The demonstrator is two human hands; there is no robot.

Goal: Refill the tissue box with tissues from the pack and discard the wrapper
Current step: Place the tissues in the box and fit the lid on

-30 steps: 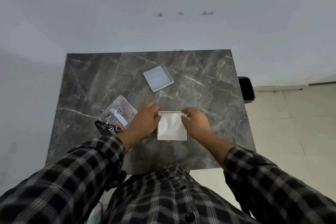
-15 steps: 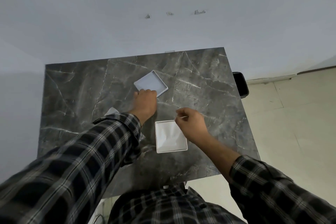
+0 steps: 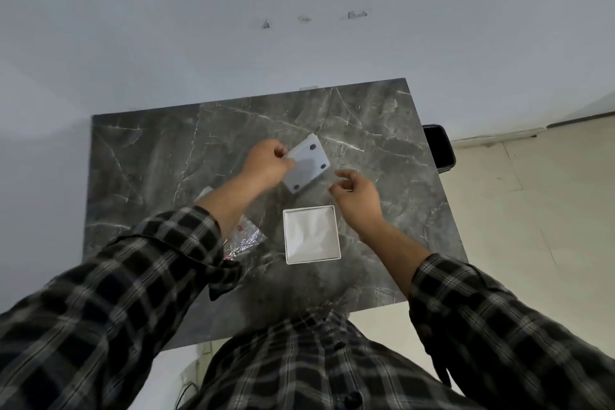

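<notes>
The white square tissue box (image 3: 311,235) sits open on the marble table (image 3: 149,160), with white tissues filling it. My left hand (image 3: 266,165) grips the box's white square lid (image 3: 307,167) by its left edge and holds it tilted above the table; three dark round pads show on its face. My right hand (image 3: 357,191) hovers just right of the lid with fingers loosely curled, holding nothing. The crinkled clear wrapper (image 3: 244,240) with red print lies left of the box, partly hidden under my left sleeve.
A black bin (image 3: 439,148) stands on the floor past the table's right edge. A white wall rises behind the table. Pale floor tiles lie to the right. My plaid sleeves fill the foreground.
My left hand reached from the box to the lid, picked it up and turned it over. My right hand lifted off the box toward the lid.
</notes>
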